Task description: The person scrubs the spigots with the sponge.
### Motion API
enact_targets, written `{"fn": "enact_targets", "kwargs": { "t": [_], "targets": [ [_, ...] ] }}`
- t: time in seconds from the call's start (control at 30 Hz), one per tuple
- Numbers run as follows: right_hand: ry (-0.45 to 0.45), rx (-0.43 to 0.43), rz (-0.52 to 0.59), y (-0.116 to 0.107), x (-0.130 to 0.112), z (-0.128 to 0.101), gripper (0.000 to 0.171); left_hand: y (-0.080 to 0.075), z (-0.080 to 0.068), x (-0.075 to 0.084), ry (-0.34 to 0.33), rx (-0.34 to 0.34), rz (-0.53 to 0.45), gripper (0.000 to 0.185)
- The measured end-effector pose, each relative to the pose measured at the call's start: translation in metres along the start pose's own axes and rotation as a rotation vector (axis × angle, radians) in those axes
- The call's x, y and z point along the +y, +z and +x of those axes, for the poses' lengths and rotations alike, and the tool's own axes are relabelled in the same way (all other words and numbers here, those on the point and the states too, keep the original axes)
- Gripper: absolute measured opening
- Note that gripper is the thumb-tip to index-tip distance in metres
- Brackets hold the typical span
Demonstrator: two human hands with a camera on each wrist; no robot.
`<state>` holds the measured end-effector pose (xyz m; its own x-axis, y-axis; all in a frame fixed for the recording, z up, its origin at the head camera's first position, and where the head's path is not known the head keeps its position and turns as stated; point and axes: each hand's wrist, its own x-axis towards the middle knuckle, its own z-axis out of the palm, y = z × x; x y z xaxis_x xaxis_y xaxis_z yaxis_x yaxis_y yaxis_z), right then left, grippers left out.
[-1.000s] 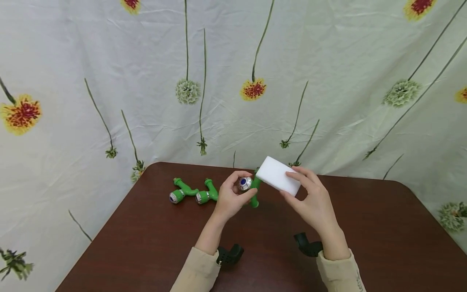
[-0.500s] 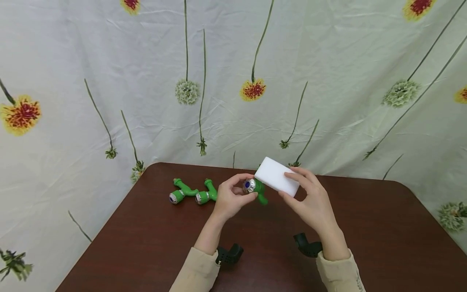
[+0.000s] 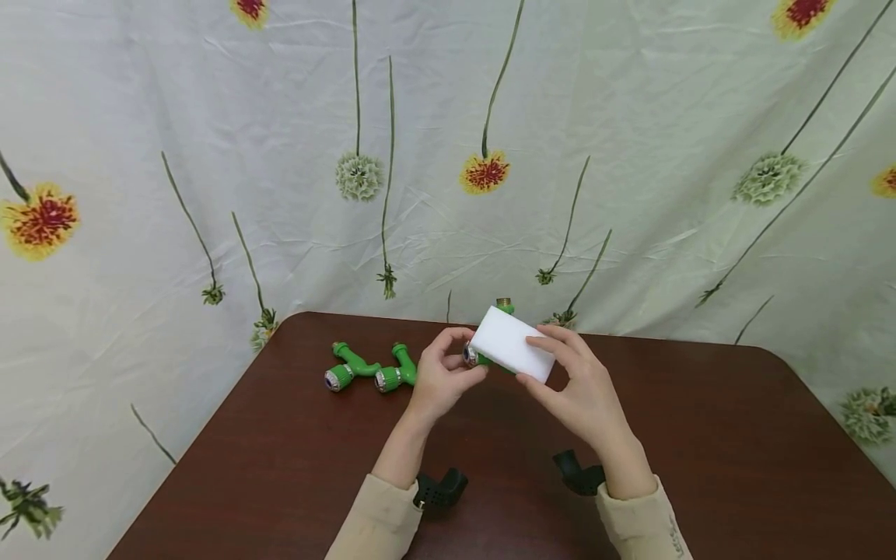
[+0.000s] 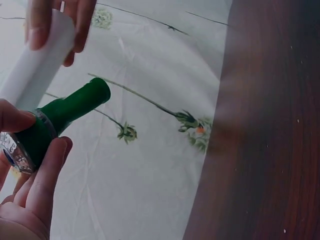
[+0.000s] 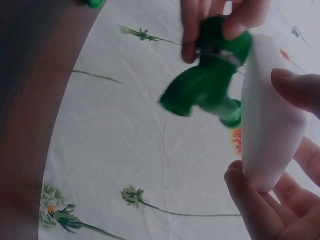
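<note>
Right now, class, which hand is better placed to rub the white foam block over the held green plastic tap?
Probably the right hand: it grips the white foam block against the green plastic tap, which the left hand holds.

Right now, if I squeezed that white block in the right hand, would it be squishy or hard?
Probably squishy: the white sponge block looks like plain foam. Likely light too, since the right hand holds it with just fingertips and thumb. It presses against the green tap without visibly denting, so maybe fairly firm.
</note>
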<state>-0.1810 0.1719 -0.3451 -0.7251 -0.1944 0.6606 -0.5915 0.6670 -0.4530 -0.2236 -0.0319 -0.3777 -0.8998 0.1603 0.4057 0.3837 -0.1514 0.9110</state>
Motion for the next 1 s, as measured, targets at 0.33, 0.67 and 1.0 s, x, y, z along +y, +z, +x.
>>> {"fn": "enact_targets", "kwargs": {
  "t": [0.33, 0.67, 1.0],
  "targets": [
    [0.164, 0.239, -0.103, -0.009, 0.008, 0.001, 0.044, -0.005, 0.001, 0.003, -0.010, 0.061, -0.059, 0.039],
    [0.028, 0.091, -0.050, -0.004, -0.002, 0.002, 0.043, -0.004, 0.001, 0.003, 0.024, 0.079, -0.042, 0.034],
    [0.098, 0.202, -0.040, -0.008, -0.002, 0.002, 0.044, -0.004, 0.000, 0.004, 0.024, 0.059, -0.057, 0.036]
  ]
}}
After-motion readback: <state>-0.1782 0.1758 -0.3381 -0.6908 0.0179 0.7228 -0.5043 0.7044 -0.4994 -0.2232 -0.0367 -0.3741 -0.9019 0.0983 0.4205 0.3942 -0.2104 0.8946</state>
